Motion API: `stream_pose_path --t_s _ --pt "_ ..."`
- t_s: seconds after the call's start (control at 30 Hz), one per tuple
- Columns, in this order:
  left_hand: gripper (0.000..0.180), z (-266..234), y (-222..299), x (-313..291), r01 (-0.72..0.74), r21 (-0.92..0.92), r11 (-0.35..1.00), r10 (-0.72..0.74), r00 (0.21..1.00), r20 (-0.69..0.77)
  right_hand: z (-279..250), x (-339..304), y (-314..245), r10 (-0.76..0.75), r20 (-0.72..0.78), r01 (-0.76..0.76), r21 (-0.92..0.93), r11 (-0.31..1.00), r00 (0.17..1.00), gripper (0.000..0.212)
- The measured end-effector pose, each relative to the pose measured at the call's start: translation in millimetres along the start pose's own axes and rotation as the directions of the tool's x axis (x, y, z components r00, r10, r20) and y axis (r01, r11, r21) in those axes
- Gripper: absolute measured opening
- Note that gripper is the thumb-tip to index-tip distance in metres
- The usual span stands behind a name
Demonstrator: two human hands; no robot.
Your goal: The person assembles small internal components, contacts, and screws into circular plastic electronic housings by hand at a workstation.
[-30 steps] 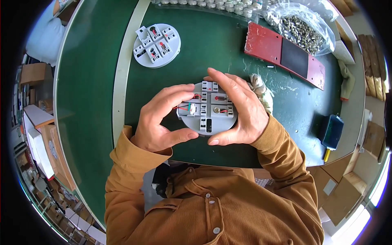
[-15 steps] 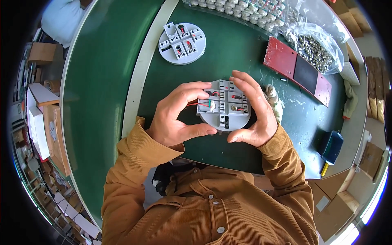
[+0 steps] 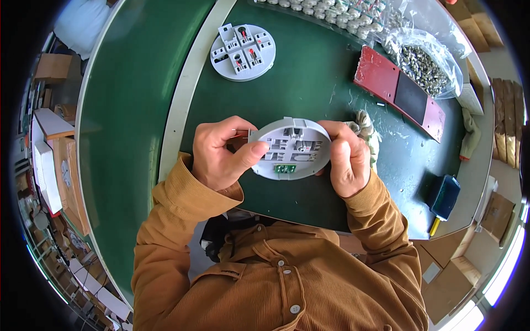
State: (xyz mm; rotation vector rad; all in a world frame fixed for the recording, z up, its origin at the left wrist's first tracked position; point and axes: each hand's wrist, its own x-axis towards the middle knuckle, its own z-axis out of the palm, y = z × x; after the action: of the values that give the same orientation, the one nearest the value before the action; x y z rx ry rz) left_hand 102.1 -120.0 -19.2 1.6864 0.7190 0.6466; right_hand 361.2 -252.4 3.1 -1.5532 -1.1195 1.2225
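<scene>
Between my hands is a round grey plastic housing (image 3: 298, 171), tilted so that its hollow underside faces me. A small green circuit board (image 3: 285, 168) sits inside, close to the near rim. My left hand (image 3: 223, 154) grips the left edge, its thumb on the rim and its fingers behind. Thin red wires (image 3: 238, 135) show by those fingers. On the opposite edge, my right hand (image 3: 348, 160) is closed with its fingers bent around the rim. A similar round housing (image 3: 243, 52) lies farther back on the left, its slotted face and red wires upward.
Beyond my right hand lies a crumpled work glove (image 3: 365, 132). A red board with a black panel (image 3: 397, 91) rests at the right, near a plastic bag of small metal parts (image 3: 422, 69). A dark tray (image 3: 445, 197) stands by the right edge; bagged round white parts (image 3: 331, 16) are at the back.
The housing has been lifted and turned over, from slotted face up to hollow underside toward me. Both hands have closed on its edges, where before they were spread around it.
</scene>
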Motion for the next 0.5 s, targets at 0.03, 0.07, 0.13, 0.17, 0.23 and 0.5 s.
stream_pose_path --t_s 0.03,0.07,0.13,0.17,0.23,0.5 --pt "0.034 0.9 0.6 1.3 0.001 -0.005 1.000 -0.001 1.000 0.001 1.6 1.0 -0.3 0.004 -0.001 -0.004 -0.003 1.000 1.000 0.053" --pt "0.031 3.0 1.4 3.0 -0.011 -0.005 1.000 0.011 1.000 -0.009 3.3 2.4 -0.3 -0.025 -0.030 0.025 0.003 1.000 0.999 0.051" --pt "0.028 8.0 3.3 7.1 -0.037 -0.004 0.999 0.037 0.999 -0.030 5.9 5.6 0.4 -0.084 -0.088 0.085 0.012 0.996 0.993 0.048" --pt "0.028 9.6 4.1 9.0 -0.050 -0.003 0.999 0.050 0.998 -0.039 6.2 7.1 0.6 -0.113 -0.118 0.116 0.015 0.993 0.987 0.046" --pt "0.028 14.5 4.3 11.6 -0.040 -0.005 0.999 0.039 0.998 -0.057 3.2 9.4 4.0 -0.115 -0.110 0.120 0.037 0.992 0.987 0.046" --pt "0.030 20.1 3.6 14.9 -0.011 0.038 0.999 0.015 0.994 -0.109 -3.6 14.5 7.3 -0.092 -0.077 0.103 0.144 0.984 0.993 0.044"
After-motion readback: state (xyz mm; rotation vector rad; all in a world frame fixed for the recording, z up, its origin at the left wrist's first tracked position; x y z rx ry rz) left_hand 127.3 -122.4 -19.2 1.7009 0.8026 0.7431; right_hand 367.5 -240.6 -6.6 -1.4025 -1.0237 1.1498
